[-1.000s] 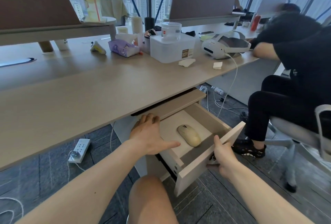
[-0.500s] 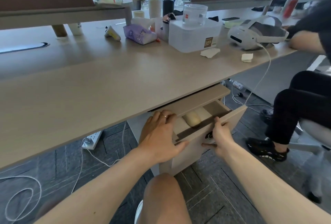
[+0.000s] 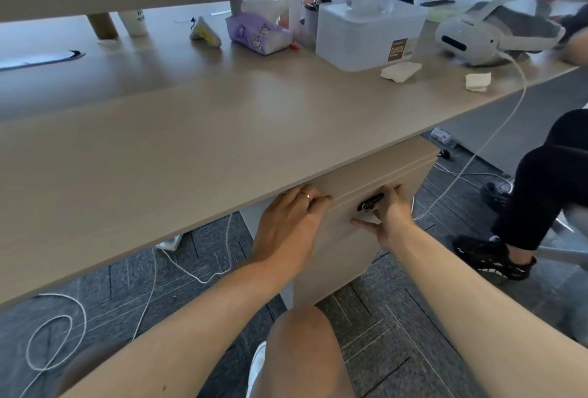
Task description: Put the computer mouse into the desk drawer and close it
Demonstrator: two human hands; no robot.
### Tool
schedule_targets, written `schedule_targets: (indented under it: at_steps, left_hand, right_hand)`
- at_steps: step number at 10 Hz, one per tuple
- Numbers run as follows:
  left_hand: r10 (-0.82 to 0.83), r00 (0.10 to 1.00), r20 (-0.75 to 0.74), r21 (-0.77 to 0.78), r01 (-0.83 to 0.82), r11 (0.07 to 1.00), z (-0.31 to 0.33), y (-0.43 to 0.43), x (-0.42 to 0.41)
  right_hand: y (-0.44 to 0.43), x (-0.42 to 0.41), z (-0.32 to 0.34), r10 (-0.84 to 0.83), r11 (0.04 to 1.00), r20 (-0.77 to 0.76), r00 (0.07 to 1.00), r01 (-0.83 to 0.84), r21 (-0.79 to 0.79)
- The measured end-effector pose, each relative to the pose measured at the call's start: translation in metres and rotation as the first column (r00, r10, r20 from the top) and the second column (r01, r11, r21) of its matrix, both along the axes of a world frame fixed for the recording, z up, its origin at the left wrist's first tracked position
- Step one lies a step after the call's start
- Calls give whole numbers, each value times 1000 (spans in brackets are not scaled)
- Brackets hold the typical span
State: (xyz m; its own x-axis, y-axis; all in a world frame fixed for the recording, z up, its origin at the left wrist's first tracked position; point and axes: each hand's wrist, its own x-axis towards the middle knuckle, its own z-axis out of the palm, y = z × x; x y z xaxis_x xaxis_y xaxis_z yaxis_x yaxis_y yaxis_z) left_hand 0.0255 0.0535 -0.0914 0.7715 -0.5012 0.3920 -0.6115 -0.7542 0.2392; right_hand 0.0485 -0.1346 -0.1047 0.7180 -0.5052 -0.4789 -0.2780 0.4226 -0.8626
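Observation:
The beige desk drawer (image 3: pixel 342 249) sits flush in its cabinet under the desk (image 3: pixel 222 143), and the computer mouse is hidden inside it. My left hand (image 3: pixel 291 226) lies flat against the drawer's upper left corner, fingers spread along the seam. Pressed on the drawer front, my right hand (image 3: pixel 389 216) has its fingertips beside the dark lock (image 3: pixel 370 205) and its thumb stretched out below. Neither hand holds anything.
A clear plastic box (image 3: pixel 366 35), a purple tissue pack (image 3: pixel 257 33) and a white headset (image 3: pixel 477 35) with a cable stand at the desk's back. A seated person's legs (image 3: pixel 541 181) are at right. My knee (image 3: pixel 299 343) is below the drawer. Cables cross the floor.
The drawer slid from wide open with the mouse showing to fully in. Both hands moved forward with it; the right hand left the front's edge and now presses by the lock.

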Motion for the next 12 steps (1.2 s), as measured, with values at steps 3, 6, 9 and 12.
schedule_targets:
  at_steps: [3,6,9,12]
  left_hand:
    - [-7,1000,28,-34,8,999,-2,1,1]
    - [-12,1000,14,-11,12,1000,-1,1,1]
    - [-3,1000,1,55,3,998,2,0,-1]
    - [33,968,-248,313,48,949,33,3,-15]
  right_hand:
    - [-1,10,0,24,1000,-34,999,-25,-16]
    - [-1,13,2,32,998,-71,997,-35,-43]
    - [-9,-4,12,124,985,-118,985,-136,-105]
    - [-47,-58,65,348,66,-559,753,-614,-786]
